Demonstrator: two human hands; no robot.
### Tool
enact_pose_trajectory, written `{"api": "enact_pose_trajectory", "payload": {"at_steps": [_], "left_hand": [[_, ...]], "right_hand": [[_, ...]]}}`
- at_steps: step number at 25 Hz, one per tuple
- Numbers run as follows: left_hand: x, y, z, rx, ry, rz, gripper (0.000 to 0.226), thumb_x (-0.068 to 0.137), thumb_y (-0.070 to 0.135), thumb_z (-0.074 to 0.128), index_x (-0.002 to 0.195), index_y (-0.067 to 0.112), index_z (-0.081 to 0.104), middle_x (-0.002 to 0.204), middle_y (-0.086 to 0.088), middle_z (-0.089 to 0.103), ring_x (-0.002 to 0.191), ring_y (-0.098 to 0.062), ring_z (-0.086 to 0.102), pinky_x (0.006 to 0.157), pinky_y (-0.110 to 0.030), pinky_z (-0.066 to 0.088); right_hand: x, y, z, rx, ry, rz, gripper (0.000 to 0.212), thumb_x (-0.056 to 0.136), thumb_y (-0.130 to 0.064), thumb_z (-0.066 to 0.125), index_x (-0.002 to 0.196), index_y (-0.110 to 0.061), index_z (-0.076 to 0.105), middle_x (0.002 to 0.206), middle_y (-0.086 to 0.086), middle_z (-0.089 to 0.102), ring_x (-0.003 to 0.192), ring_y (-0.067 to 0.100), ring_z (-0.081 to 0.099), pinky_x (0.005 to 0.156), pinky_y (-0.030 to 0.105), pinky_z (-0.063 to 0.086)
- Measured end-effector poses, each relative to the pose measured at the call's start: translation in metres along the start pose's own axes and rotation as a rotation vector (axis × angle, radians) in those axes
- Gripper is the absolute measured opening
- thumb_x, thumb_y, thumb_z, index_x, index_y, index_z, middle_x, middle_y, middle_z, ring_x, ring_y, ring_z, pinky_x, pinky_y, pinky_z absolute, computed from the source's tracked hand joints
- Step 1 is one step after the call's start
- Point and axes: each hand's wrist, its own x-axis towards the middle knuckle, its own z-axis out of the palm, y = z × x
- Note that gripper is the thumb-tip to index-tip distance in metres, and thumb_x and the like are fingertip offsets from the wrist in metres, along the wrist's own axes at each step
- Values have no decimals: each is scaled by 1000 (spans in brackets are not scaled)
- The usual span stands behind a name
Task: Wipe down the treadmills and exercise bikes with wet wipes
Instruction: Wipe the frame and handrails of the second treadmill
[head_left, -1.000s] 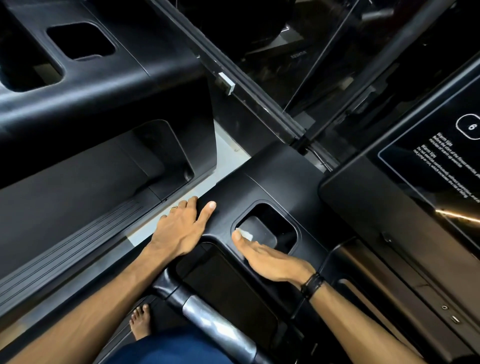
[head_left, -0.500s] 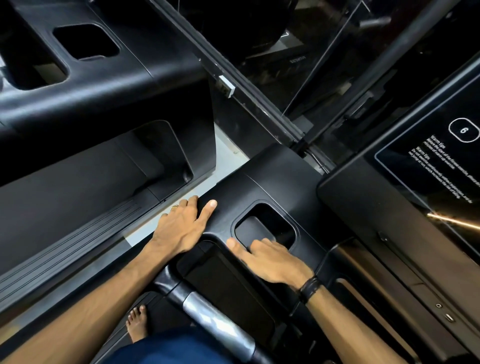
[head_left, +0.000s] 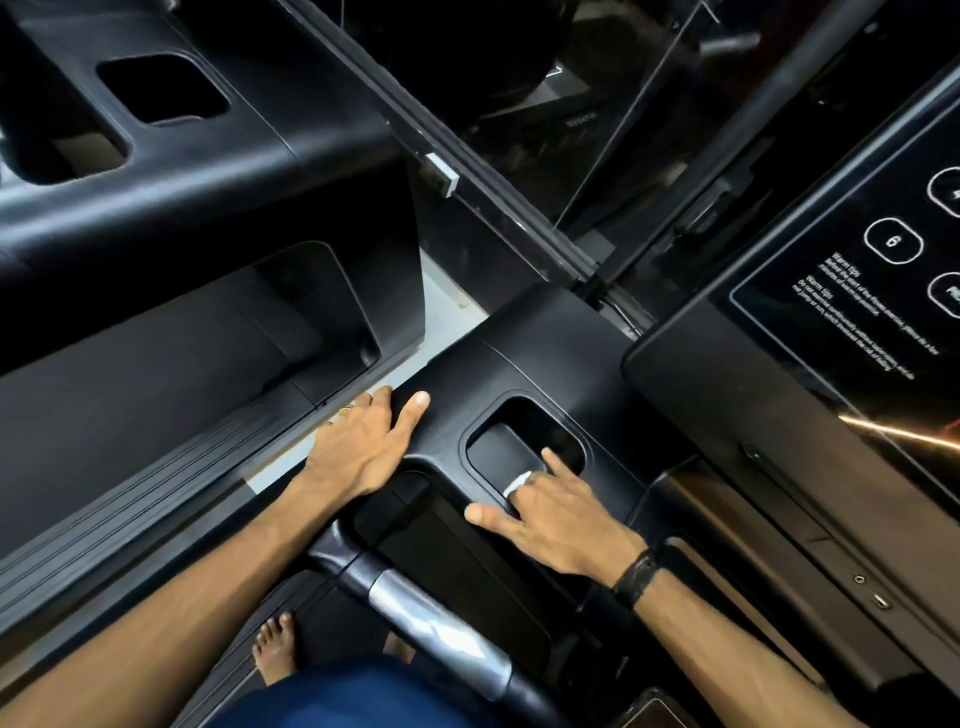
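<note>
I stand on a black treadmill and look down at its console (head_left: 519, 353). My left hand (head_left: 363, 447) rests flat on the console's left edge, fingers straight, a ring on one finger. My right hand (head_left: 556, 519) holds a white wet wipe (head_left: 515, 484) against the near rim of the cup-holder recess (head_left: 524, 431). One finger reaches into the recess and the thumb is spread to the left. Most of the wipe is hidden under the fingers.
The glossy control panel (head_left: 857, 291) with white text rises at the right. A silver and black handlebar (head_left: 431, 629) crosses below my hands. A neighbouring treadmill's console (head_left: 182, 171) fills the left, with a strip of pale floor (head_left: 447, 322) between. My bare foot (head_left: 275, 644) shows below.
My right hand has slid along the recess's near rim and now reaches a finger inside; the wipe shows again beneath it. My left hand has stayed put.
</note>
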Motion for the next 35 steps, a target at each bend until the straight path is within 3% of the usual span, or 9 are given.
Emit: {"api": "enact_pose_trajectory", "payload": {"at_steps": [2, 6, 9, 12, 17, 20, 24, 28, 35], "left_hand": [[-1, 0, 1, -6, 6, 6, 82, 92, 74, 9, 139, 17, 44, 138, -11, 54, 126, -32, 52, 101, -50, 39], [2, -3, 2, -6, 2, 2, 85, 89, 77, 7, 136, 17, 46, 136, -11, 55, 125, -33, 52, 100, -50, 39], [1, -4, 3, -7, -1, 7, 87, 88, 77, 6, 139, 17, 43, 137, -11, 54, 124, -33, 52, 101, -52, 40], [1, -5, 3, -26, 17, 18, 86, 89, 77, 7, 138, 17, 44, 135, -11, 55, 123, -33, 53, 101, -51, 40], [3, -5, 5, -16, 13, 11, 90, 87, 77, 5, 145, 17, 40, 141, -11, 52, 128, -32, 50, 104, -50, 38], [3, -5, 5, -17, 17, 10, 91, 86, 78, 4, 144, 18, 41, 140, -10, 53, 128, -32, 50, 104, -50, 38], [4, -6, 6, -20, 19, 0, 92, 85, 80, 4, 141, 19, 44, 140, -9, 53, 127, -31, 51, 103, -51, 39], [5, -7, 6, -24, 15, -17, 93, 81, 84, 1, 134, 22, 47, 135, -8, 56, 125, -32, 52, 100, -53, 41], [4, -7, 6, -27, 30, 3, 87, 87, 79, 3, 133, 20, 49, 134, -9, 57, 123, -32, 53, 99, -52, 41]], "right_hand": [[-11, 13, -6, 1, 42, -61, 79, 91, -76, 15, 75, -12, 58, 72, -7, 54, 101, 9, 60, 125, 39, -2], [-20, 58, -14, -411, 274, -148, 91, 96, -71, -2, 100, -22, 75, 102, -11, 72, 119, 5, 57, 124, 45, -8], [-23, 52, -3, -236, 277, -227, 83, 97, -73, 10, 100, -17, 71, 100, -9, 70, 116, 5, 56, 125, 45, -2], [-28, 51, 1, 204, 240, -225, 54, 96, -68, 34, 97, -26, 67, 99, -15, 68, 107, 0, 58, 125, 36, -4], [-26, 79, 0, -181, 555, -237, 21, 101, -40, 49, 92, -21, 56, 93, -11, 62, 93, 13, 61, 124, 47, 14], [-20, 71, 2, -378, 524, -216, 41, 104, -49, 37, 108, -19, 65, 101, -8, 64, 108, 17, 58, 123, 52, 16], [-4, 81, 1, -549, 417, -257, 72, 105, -60, 20, 101, -17, 77, 118, -7, 68, 144, 25, 38, 124, 51, -3], [27, 87, -14, -652, 352, -299, 74, 103, -63, 13, 142, -15, 54, 155, -7, 42, 154, 24, 9, 123, 51, -10], [-22, 88, 0, -495, 476, -285, 67, 103, -61, 23, 122, -16, 68, 132, -9, 62, 150, 19, 26, 122, 55, -6]]}}
